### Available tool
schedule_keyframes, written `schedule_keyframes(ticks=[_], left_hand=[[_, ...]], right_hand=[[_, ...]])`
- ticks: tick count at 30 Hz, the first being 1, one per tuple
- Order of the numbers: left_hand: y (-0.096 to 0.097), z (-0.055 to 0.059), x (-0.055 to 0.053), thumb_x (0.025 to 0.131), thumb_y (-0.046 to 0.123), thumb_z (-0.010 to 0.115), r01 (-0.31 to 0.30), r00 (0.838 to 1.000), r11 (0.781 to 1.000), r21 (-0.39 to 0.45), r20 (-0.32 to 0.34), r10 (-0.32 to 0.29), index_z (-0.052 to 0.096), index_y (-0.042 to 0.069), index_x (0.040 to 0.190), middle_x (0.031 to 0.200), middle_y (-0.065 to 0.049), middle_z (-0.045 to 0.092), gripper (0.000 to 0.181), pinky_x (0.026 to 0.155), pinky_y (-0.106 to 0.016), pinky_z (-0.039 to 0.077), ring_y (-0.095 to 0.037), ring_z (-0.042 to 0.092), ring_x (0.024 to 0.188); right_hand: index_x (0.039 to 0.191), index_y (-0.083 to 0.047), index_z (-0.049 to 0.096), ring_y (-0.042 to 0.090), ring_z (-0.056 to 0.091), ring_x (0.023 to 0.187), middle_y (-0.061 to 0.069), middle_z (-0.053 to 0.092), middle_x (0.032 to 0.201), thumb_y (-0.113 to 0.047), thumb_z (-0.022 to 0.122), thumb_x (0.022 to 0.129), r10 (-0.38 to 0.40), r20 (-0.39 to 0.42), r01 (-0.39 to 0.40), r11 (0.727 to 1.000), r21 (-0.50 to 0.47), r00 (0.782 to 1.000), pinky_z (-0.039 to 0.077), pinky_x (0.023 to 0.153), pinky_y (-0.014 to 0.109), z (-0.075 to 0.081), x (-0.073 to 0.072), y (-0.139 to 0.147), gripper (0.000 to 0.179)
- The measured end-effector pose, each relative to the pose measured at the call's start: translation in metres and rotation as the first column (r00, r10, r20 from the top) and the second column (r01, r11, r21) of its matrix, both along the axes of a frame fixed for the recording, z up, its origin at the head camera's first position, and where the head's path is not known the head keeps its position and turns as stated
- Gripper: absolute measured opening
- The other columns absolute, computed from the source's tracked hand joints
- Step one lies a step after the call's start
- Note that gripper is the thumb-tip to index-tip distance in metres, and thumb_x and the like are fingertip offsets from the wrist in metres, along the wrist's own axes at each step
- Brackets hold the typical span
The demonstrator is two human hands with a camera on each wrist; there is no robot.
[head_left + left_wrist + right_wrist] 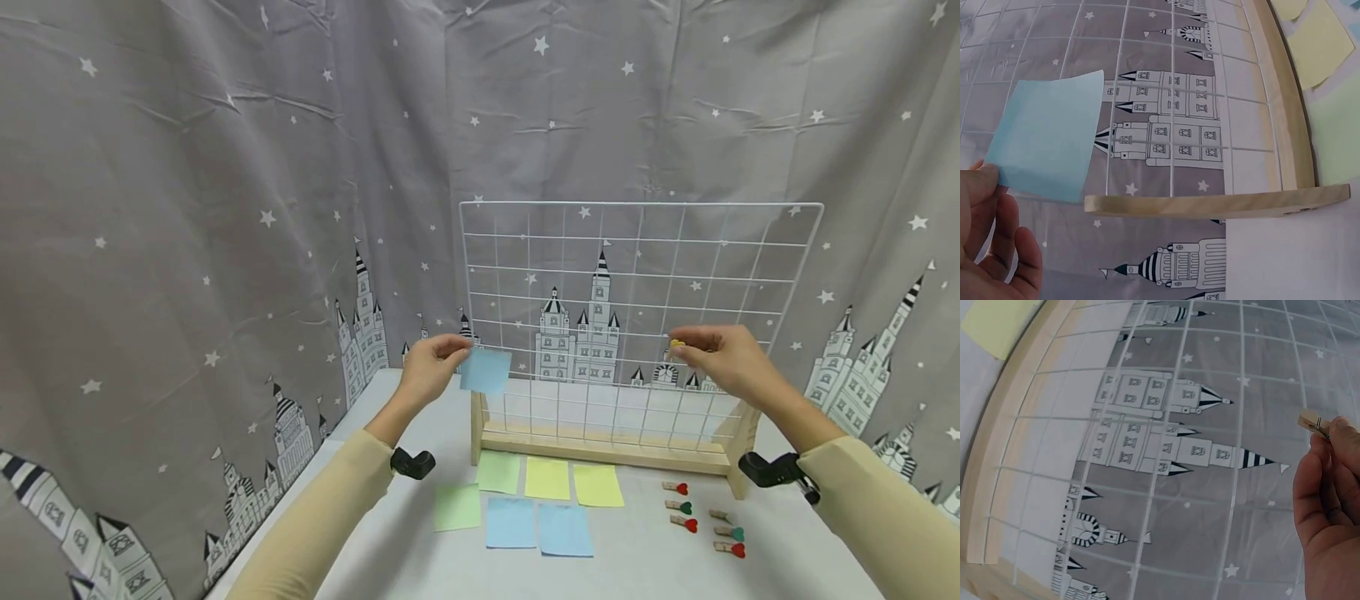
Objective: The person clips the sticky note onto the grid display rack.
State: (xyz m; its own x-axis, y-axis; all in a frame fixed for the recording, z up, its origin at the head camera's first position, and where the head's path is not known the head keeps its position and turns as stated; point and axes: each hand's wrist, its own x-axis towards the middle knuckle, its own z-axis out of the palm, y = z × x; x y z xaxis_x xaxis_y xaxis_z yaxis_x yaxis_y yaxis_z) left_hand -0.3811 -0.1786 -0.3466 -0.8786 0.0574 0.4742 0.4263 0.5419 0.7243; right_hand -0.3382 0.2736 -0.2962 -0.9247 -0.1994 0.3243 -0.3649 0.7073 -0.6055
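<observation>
In the head view my left hand (429, 368) pinches a blue sticky note (486, 372) by its edge, at the left side of a white wire grid panel (637, 203). The left wrist view shows this blue note (1047, 137) between thumb and fingers, hanging apart from the wooden stand's end. My right hand (726, 360) is raised before the right part of the grid. Between its thumb and fingertips is a small wooden clothespin (1312, 422), with a yellow part showing in the head view. The other end of this clothespin is hidden by the fingers.
The panel stands in a wooden base (600, 451) on a white table. In front lie green notes (457, 507), yellow notes (547, 478) and blue notes (511, 523). Several clothespins with hearts (730, 549) lie at the right. A grey curtain (390, 125) hangs behind.
</observation>
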Motion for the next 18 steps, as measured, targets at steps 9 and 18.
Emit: schedule_keyframes(ticks=[9,18], left_hand=[[0.011,0.012,-0.002,0.098,0.025,0.072,0.008,1.000,1.000,0.028,-0.019,-0.007,0.077,0.017,0.110,0.107,-0.001,0.080,0.015,0.091,-0.046,0.058,-0.022,0.074,0.104],[0.030,0.020,-0.003,0.098,0.023,0.073,0.009,0.999,0.996,0.087,-0.031,-0.006,0.078,0.014,0.106,0.105,-0.004,0.080,0.013,0.087,-0.040,0.058,-0.021,0.073,0.099]], right_hand=[[0.131,-0.006,0.070,0.028,0.073,0.107,0.017,0.075,0.121,-0.029,0.063,0.104,0.031,-0.020,-0.031,0.999,-0.012,0.999,0.058,0.079,0.028,0.015,-0.002,-0.019,0.035],[0.134,-0.009,0.069,0.030,0.072,0.106,0.019,0.074,0.124,-0.032,0.061,0.105,0.030,-0.016,-0.031,0.999,-0.042,0.999,0.044,0.054,0.028,0.028,-0.005,-0.033,0.037]])
